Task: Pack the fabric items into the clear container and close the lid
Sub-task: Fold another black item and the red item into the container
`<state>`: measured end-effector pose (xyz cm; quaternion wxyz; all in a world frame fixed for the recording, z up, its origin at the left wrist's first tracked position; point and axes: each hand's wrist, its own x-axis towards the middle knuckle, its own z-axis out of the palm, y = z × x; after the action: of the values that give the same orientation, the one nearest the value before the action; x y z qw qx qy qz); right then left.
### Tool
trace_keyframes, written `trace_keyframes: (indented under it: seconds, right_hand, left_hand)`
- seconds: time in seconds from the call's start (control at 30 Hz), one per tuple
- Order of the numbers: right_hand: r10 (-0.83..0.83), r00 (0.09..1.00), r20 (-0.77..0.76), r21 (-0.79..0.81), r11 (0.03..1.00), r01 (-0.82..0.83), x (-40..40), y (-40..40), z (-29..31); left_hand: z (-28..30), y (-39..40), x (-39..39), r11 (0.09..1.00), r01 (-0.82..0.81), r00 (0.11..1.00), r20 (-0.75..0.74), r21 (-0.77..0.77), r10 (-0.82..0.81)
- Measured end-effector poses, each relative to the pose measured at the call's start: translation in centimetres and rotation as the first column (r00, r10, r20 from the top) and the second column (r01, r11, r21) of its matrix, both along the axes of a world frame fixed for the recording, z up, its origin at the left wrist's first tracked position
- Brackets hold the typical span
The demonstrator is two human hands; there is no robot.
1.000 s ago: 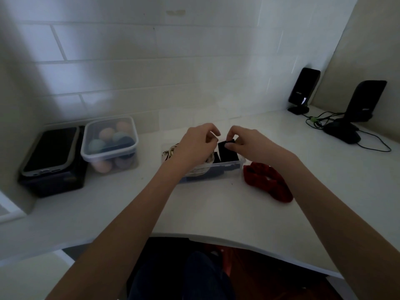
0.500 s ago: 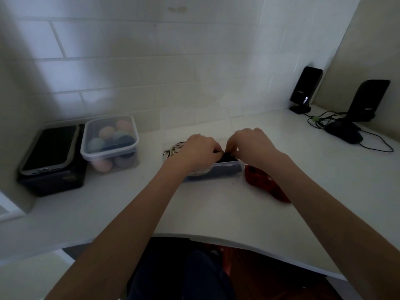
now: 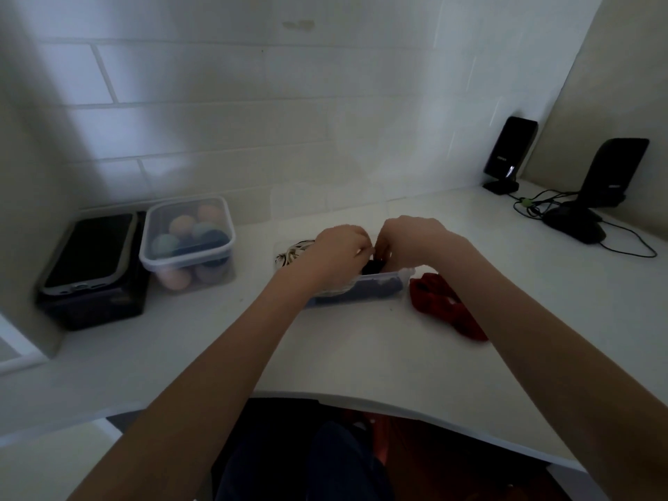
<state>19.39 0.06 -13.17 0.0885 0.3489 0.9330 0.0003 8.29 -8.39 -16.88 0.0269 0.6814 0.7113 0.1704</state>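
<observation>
— Pushing something down, are they? Both hands are right over the clear container point(image 3: 361, 289).

— Looks that way. The left hand point(image 3: 334, 253) and the right hand point(image 3: 412, 240) meet above its middle, fingers curled inward onto a black fabric item point(image 3: 372, 266) that sits half in the box. I'd judge they are tucking it under the rim so a lid can sit flat later.

— How tight is each grip?

— Curled and pinching at that dark piece, as far as I can see; the fingertips themselves are hidden behind the knuckles.

— And the rest?

— Dark blue fabric point(image 3: 376, 285) is already packed along the near wall. A striped item point(image 3: 289, 253) lies at the far left end; whether it's inside the box, I can't tell. The red fabric item point(image 3: 444, 307) is still out on the table point(image 3: 361, 356), just beside the right end, within easy reach for the right hand.

— The lid?

— I can't make one out from here.
</observation>
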Motion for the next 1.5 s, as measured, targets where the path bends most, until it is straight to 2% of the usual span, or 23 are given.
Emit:
trace_keyframes:
  seconds: [0.1, 0.17, 0.23, 0.3, 0.47, 0.57, 0.67, 0.73, 0.87, 0.97, 1.07, 1.17, 1.27, 1.43, 1.5]
  right_hand:
    - [0.01, 0.977, -0.211, -0.135, 0.99, -0.039, 1.8, 0.8, 0.1]
    - [-0.008, 0.903, -0.429, -0.15, 0.987, -0.063, 3.0, 1.2, 0.2]
    - [-0.023, 0.821, -0.57, -0.152, 0.985, -0.078, 4.0, 1.3, 0.3]
    - [-0.047, 0.774, -0.632, -0.178, 0.98, -0.087, 4.6, 1.2, 0.4]
    - [-0.032, 0.744, -0.668, -0.201, 0.97, -0.139, 5.2, 0.5, 0.2]
    - [0.029, 0.785, -0.618, -0.148, 0.977, -0.152, 4.9, -0.1, -0.1]
    - [0.046, 0.915, -0.401, -0.004, 0.999, -0.052, 4.3, -0.7, -0.4]
    - [0.026, 0.964, -0.264, 0.065, 0.998, -0.009, 3.8, -0.8, -0.6]
    - [0.052, 0.993, -0.106, 0.115, 0.993, -0.04, 2.2, -0.7, -0.1]
    - [0.08, 0.988, -0.134, 0.116, 0.991, -0.065, 1.5, -0.4, -0.1]
    - [0.06, 0.995, -0.085, 0.012, 0.998, -0.06, 1.3, -0.2, -0.2]
    - [0.056, 0.996, -0.07, -0.062, 0.996, -0.061, 1.1, 0.0, 0.4]
    - [0.07, 0.995, -0.074, -0.013, 0.997, -0.071, 1.0, 0.1, 0.6]
    - [0.09, 0.994, -0.054, -0.01, 0.996, -0.091, 1.2, 0.0, 0.3]
    - [0.105, 0.991, -0.086, 0.009, 0.994, -0.105, 1.2, -0.1, 0.2]
  left_hand:
    - [0.1, -0.7, -0.3, 0.989, -0.063, 0.984, 0.173, 0.13, 0.04]
    - [0.3, -1.0, -0.5, 0.975, -0.088, 0.971, 0.235, 0.203, 0.039]
    - [0.7, -1.3, -0.4, 0.968, -0.088, 0.972, 0.232, 0.234, 0.033]
    - [0.9, -1.3, -0.2, 0.963, -0.075, 0.976, 0.215, 0.257, 0.019]
    - [0.9, -1.2, 0.1, 0.957, -0.056, 0.986, 0.168, 0.286, 0.007]
    - [0.8, -1.3, 0.2, 0.949, -0.051, 0.99, 0.143, 0.312, 0.006]
    - [0.9, -1.6, 0.4, 0.955, -0.054, 0.989, 0.15, 0.292, 0.01]
    - [1.2, -1.7, 0.7, 0.98, -0.046, 0.988, 0.151, 0.195, 0.017]
    - [1.3, -1.5, 1.3, 0.998, -0.026, 0.999, 0.018, -0.058, 0.027]
    - [1.2, -1.1, 1.2, 0.993, -0.027, 0.999, -0.036, -0.116, 0.023]
    - [0.9, -0.9, 0.8, 0.986, -0.014, 0.997, -0.08, -0.163, 0.001]
    - [0.5, -0.7, 0.5, 0.99, 0.012, 0.995, -0.093, -0.138, -0.025]
    - [0.1, -0.5, -0.2, 0.988, 0.01, 0.997, -0.074, -0.154, -0.021]
    - [1.2, -0.1, -0.9, 0.942, -0.009, 1.0, 0.007, -0.336, 0.011]
    - [2.0, 0.1, -0.8, 0.932, 0.003, 1.0, -0.009, -0.362, -0.006]
